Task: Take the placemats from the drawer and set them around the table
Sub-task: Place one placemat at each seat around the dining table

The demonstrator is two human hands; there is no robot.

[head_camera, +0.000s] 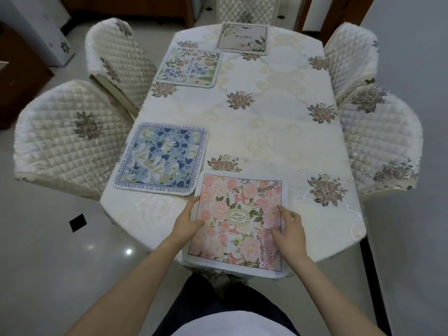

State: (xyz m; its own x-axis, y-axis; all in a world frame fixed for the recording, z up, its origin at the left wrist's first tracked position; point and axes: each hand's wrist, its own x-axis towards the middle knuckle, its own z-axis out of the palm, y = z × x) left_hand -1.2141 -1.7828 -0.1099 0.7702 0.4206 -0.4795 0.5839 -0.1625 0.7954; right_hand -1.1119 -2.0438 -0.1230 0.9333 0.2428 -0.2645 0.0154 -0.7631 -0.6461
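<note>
A pink floral placemat (242, 204) lies at the near end of the table (278, 117), its near edge hanging slightly past the table's edge. My left hand (188, 220) touches its left border with fingers resting on it. My right hand (289, 230) rests on its right half, fingers loosely bent. A blue floral placemat (161, 157) lies at the near left. A white placemat with purple and green flowers (189, 67) lies at the far left. A beige placemat (243, 38) sits at the far end.
Quilted cream chairs stand around the table: two on the left (70, 139) (118, 61), two on the right (380, 139) (351, 57), one at the far end (244, 8). The table's right half carries only the embroidered cloth. Glossy tile floor lies to the left.
</note>
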